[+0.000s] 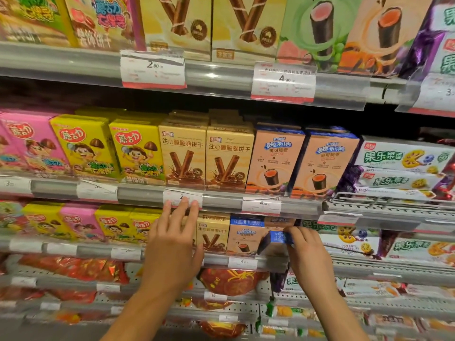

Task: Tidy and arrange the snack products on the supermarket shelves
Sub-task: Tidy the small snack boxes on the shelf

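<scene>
Head view: right hand (306,252) on tilted box (274,242)

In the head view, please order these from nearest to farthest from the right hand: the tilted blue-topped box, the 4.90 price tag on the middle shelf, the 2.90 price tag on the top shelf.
1. Tilted blue-topped box: gripped by the right hand.
2. 4.90 price tag: just above, slightly left.
3. 2.90 price tag: far up and left.

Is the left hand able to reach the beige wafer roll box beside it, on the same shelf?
Probably yes. The left hand is open with straight fingers, right next to the beige wafer roll box, and nothing stands between them.
</scene>
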Action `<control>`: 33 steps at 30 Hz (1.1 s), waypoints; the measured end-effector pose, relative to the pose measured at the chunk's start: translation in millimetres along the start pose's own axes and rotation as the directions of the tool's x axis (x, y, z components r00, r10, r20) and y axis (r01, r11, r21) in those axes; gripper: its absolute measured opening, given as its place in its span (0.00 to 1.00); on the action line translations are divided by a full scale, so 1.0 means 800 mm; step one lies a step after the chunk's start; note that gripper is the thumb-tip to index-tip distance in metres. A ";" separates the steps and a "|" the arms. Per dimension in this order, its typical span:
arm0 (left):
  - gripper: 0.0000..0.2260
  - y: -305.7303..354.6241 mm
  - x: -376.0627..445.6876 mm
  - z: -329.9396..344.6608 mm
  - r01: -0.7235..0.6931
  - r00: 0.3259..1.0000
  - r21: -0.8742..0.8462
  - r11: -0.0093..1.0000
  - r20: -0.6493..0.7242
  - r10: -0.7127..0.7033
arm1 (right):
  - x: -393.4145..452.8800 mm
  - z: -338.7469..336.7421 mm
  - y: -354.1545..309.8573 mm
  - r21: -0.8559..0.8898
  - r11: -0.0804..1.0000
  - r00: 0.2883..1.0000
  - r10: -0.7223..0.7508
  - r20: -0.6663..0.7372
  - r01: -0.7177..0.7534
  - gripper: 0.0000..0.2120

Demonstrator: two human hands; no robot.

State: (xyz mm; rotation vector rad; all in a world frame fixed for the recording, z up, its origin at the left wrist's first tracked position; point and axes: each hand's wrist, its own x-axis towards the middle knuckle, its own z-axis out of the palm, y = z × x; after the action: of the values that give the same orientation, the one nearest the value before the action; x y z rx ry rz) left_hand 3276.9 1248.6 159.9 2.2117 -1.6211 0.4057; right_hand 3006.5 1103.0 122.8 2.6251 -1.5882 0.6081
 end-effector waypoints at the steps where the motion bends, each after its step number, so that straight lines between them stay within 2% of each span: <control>1: 0.45 -0.001 0.000 0.000 -0.004 1.000 0.001 1.000 0.008 0.004 | 0.002 0.000 0.000 -0.007 1.000 1.000 0.007 -0.002 -0.007 0.30; 8: 0.43 -0.006 -0.001 0.001 -0.022 1.000 -0.006 1.000 0.017 0.022 | 0.008 0.002 -0.004 -0.014 1.000 1.000 0.028 -0.008 -0.028 0.27; 13: 0.43 -0.004 -0.002 0.000 -0.021 1.000 -0.005 1.000 0.016 0.021 | 0.009 -0.008 0.006 0.077 0.996 0.999 -0.043 0.010 0.042 0.20; 17: 0.43 -0.003 -0.003 0.000 -0.022 1.000 -0.003 1.000 0.009 0.023 | 0.013 -0.010 0.006 0.073 0.996 0.998 -0.054 0.018 0.052 0.19; 22: 0.43 -0.004 -0.004 0.000 -0.031 0.999 -0.013 0.999 -0.010 0.031 | 0.010 -0.001 -0.007 -0.014 1.000 0.996 -0.023 -0.090 0.022 0.22; 27: 0.43 -0.004 -0.005 -0.002 -0.035 0.999 -0.004 0.999 -0.024 0.035 | -0.001 0.004 -0.014 -0.007 0.999 0.984 -0.035 -0.172 0.035 0.25; 31: 0.43 -0.004 -0.006 -0.001 -0.049 0.998 0.017 0.999 -0.044 0.049 | -0.003 0.002 -0.011 0.007 0.999 0.983 -0.042 -0.177 0.044 0.19; 33: 0.42 -0.005 -0.006 0.000 -0.059 0.997 0.025 0.998 -0.057 0.061 | -0.004 0.003 -0.010 -0.026 0.999 0.988 -0.034 -0.154 0.031 0.20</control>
State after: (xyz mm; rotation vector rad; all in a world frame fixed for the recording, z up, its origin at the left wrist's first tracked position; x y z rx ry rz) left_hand 3279.0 1253.7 157.5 2.1518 -1.6635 0.5032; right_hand 3013.3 1109.1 120.8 2.5127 -1.4966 0.7646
